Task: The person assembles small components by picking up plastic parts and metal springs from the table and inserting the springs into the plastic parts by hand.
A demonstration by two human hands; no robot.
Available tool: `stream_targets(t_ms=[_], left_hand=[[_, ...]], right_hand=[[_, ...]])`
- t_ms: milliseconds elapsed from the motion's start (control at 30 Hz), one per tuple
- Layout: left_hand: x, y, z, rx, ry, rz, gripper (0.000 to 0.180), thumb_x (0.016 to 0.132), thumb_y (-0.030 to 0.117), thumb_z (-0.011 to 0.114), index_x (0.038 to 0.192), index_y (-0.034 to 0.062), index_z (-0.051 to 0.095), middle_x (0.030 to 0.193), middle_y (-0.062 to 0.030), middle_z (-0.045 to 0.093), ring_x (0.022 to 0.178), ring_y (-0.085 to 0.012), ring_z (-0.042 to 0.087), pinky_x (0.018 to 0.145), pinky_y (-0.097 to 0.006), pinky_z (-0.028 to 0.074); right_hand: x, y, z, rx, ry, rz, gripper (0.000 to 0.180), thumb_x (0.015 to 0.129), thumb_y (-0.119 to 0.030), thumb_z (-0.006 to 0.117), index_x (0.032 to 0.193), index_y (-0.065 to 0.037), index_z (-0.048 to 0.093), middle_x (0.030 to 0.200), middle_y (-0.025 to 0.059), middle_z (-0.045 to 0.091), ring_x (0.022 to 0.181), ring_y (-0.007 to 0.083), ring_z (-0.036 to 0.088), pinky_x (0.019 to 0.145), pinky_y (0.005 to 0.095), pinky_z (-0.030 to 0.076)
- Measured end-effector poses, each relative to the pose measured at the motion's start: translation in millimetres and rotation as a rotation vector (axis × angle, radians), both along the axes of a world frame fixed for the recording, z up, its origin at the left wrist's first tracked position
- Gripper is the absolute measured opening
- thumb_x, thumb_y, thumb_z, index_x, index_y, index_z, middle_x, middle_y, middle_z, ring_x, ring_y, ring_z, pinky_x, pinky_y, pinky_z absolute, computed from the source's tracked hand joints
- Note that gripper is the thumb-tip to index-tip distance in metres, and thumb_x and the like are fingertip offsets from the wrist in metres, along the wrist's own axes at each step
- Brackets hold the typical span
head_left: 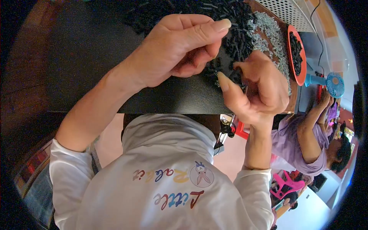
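Note:
My left hand (188, 50) is raised over the black tabletop (165, 97), its fingers curled and the thumb pressed along the index finger. Whatever it may hold is hidden. Lower and to the right, my right hand (264, 86) is bent, with the thumb and index fingertips close together. Small dark pieces show behind those fingertips, and I cannot tell whether one is pinched. Beyond both hands spreads a pile of short black rod-like pieces (239, 40). A heap of small silvery pieces (274, 28), too fine to name, lies along its right side.
An orange-red dish (303, 69) at the right edge holds more black pieces. Near it are a blue handheld fan (335, 85) and a white perforated panel (285, 13). A person in a purple top (295, 142) works at the right. A pink stool (286, 184) stands beyond.

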State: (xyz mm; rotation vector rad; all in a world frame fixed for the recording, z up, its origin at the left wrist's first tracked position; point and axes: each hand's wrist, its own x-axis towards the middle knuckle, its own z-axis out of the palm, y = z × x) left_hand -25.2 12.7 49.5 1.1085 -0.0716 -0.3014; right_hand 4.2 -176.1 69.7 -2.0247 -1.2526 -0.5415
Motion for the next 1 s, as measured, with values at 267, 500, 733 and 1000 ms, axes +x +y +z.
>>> stream_targets(t_ms=[267, 500, 733, 1000], left_hand=[[-0.1, 0.1, 0.6, 0.028, 0.038, 0.028, 0.04, 0.098, 0.037, 0.047, 0.069, 0.0101, 0.049, 0.053, 0.0023, 0.042, 0.037, -0.0062, 0.034, 0.033, -0.021, 0.026], [-0.9, -1.4, 5.0, 0.043, 0.062, 0.05, 0.04, 0.099, 0.036, 0.044, 0.07, 0.0091, 0.048, 0.053, 0.0012, 0.04, 0.037, -0.0081, 0.034, 0.034, -0.022, 0.027], [-5.7, 3.7, -0.2, -0.007, 0.044, 0.068, 0.041, 0.1, 0.035, 0.041, 0.068, 0.0094, 0.044, 0.052, 0.0011, 0.039, 0.036, -0.008, 0.032, 0.033, -0.022, 0.026], [-9.2, 2.4, -1.7, -0.042, 0.005, 0.061, 0.039, 0.098, 0.034, 0.046, 0.069, 0.0091, 0.048, 0.053, 0.0015, 0.042, 0.038, -0.007, 0.036, 0.034, -0.021, 0.026]], right_hand=[[3.9, -1.2, -5.9, -0.024, 0.028, 0.011, 0.03, 0.063, -0.012, 0.081, 0.078, -0.001, 0.057, 0.064, 0.0096, 0.05, 0.052, 0.025, 0.052, 0.044, 0.0345, 0.041], [-0.1, -5.8, -9.0, -0.003, -0.039, -0.082, 0.028, 0.065, -0.012, 0.079, 0.075, -0.003, 0.055, 0.064, 0.0106, 0.05, 0.052, 0.028, 0.051, 0.044, 0.0354, 0.041], [18.8, -43.6, -1.8, -0.004, -0.097, -0.39, 0.026, 0.071, -0.019, 0.079, 0.079, -0.002, 0.06, 0.063, 0.0063, 0.052, 0.051, 0.0168, 0.05, 0.046, 0.0287, 0.04], [93.4, -149.1, -5.6, 0.09, 0.033, -0.701, 0.027, 0.08, -0.017, 0.075, 0.098, 0.0, 0.065, 0.073, 0.0023, 0.059, 0.065, 0.0087, 0.052, 0.06, 0.0239, 0.045]])
